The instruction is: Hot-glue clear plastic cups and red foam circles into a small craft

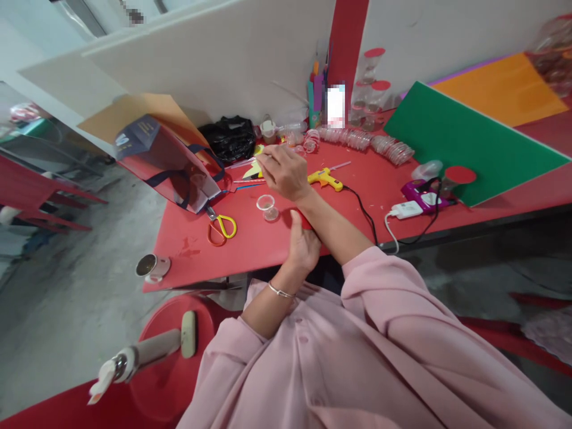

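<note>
Closest in, below the pink sleeves, a red stool bore a pale oblong block. The left hand, a bracelet at its wrist, was curled with the thumb up, gripping a red disc above the table's near edge — most of that disc was hidden behind the right forearm. A metal mug stood at the left corner of the red table, and scissors with one yellow and one orange handle lay farther in. Two small clear cups stood together, just left of the disc. Beyond them the right hand reached across the left one, its fingertips drawn together; whether they pinched anything could not be told. A yellow glue gun lay just right of that hand, while a purple power strip with a white plug sat well to the right, near a green board. Farther back were a paper bag, a black plastic bag, a long row of nested clear cups and a lit screen — beside it, red-topped cups were stacked against the wall
</note>
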A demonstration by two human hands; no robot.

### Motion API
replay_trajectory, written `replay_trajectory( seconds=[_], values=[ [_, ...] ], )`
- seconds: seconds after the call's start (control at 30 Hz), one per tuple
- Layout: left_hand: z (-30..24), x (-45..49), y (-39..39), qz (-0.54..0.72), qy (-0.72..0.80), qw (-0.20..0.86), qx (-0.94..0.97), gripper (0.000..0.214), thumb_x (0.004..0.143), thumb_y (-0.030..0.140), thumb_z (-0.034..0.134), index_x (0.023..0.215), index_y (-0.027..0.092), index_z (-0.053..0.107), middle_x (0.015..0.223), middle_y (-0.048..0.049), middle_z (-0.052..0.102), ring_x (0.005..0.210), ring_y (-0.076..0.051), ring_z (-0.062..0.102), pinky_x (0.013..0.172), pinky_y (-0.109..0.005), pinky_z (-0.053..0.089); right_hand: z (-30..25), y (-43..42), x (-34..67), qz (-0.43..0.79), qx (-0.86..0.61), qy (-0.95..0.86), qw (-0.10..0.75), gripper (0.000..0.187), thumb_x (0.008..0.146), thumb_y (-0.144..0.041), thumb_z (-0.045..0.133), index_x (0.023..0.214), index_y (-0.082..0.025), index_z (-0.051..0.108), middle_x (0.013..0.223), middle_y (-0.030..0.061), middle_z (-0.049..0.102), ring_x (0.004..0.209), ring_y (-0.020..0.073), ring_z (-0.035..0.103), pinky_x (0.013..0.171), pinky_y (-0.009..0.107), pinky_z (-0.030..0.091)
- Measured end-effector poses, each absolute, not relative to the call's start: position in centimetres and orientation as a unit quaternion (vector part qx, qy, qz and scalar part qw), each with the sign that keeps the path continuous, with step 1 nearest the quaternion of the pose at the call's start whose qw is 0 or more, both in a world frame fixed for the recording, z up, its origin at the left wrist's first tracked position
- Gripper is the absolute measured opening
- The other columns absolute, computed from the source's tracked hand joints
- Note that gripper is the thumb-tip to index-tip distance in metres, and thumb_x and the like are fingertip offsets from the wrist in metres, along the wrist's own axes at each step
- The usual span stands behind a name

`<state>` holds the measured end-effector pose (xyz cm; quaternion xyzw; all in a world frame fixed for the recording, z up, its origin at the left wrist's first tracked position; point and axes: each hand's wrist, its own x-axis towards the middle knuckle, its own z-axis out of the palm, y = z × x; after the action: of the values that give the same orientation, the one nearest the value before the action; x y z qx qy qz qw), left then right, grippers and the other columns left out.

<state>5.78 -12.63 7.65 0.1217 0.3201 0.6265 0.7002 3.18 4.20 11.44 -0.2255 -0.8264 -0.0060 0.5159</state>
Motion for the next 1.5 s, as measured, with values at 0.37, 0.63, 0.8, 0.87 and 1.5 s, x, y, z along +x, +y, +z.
replay_trajectory(
  seconds=[0.37, 0.63, 0.8, 0.87, 1.5],
  values=[
    [5.6, 0.5, -12.5, 0.648, 0.514, 0.520, 0.212, 0.063, 0.082, 0.078, 0.080, 0.093, 0.017, 0.070, 0.077, -0.0056, 0.073, 0.059, -0.014, 0.067, 0.051, -0.024, 0.050, 10.6, 1.1, 9.0, 0.204, -0.355, -0.701, 0.584, 0.044, 0.111, -0.057, 0.052, 0.127, -0.025, 0.078, 0.115, 0.0100, 0.078, 0.099, 0.0239, 0.072, 0.094, 0.041, 0.058],
    [5.5, -1.7, -12.3, 0.623, 0.581, 0.446, 0.274, 0.065, 0.087, 0.083, 0.070, 0.076, 0.020, 0.061, 0.054, 0.0035, 0.053, 0.047, -0.011, 0.053, 0.047, -0.023, 0.040, 7.2, -6.7, 11.2, 0.451, -0.335, -0.676, 0.477, 0.032, 0.091, -0.052, 0.079, 0.103, -0.023, 0.085, 0.092, 0.0048, 0.083, 0.077, 0.0183, 0.071, 0.074, 0.032, 0.056],
    [5.2, -1.5, -12.8, 0.632, 0.570, 0.417, 0.320, 0.067, 0.084, 0.085, 0.072, 0.071, 0.021, 0.056, 0.059, 0.0039, 0.051, 0.049, -0.011, 0.054, 0.051, -0.025, 0.049, 6.2, -6.4, 10.9, 0.519, -0.345, -0.603, 0.499, 0.026, 0.084, -0.048, 0.082, 0.093, -0.023, 0.084, 0.092, 0.0038, 0.083, 0.085, 0.0205, 0.075, 0.083, 0.035, 0.061],
    [5.3, -1.7, -12.8, 0.656, 0.522, 0.422, 0.344, 0.061, 0.076, 0.078, 0.085, 0.090, 0.021, 0.068, 0.076, 0.0022, 0.064, 0.055, -0.009, 0.058, 0.054, -0.023, 0.051, 6.3, -6.2, 10.9, 0.537, -0.369, -0.557, 0.514, 0.029, 0.082, -0.050, 0.084, 0.094, -0.024, 0.083, 0.085, 0.0019, 0.080, 0.070, 0.0169, 0.069, 0.069, 0.032, 0.058],
    [4.2, -2.1, -12.4, 0.715, 0.451, 0.428, 0.320, 0.072, 0.068, 0.051, 0.102, 0.130, 0.027, 0.074, 0.126, -0.0094, 0.080, 0.080, -0.016, 0.077, 0.063, -0.024, 0.060, 5.8, -7.4, 9.5, 0.654, -0.397, -0.393, 0.510, 0.049, 0.064, -0.059, 0.097, 0.090, -0.021, 0.078, 0.072, -0.0020, 0.072, 0.057, 0.0110, 0.058, 0.055, 0.026, 0.049]
  ],
)
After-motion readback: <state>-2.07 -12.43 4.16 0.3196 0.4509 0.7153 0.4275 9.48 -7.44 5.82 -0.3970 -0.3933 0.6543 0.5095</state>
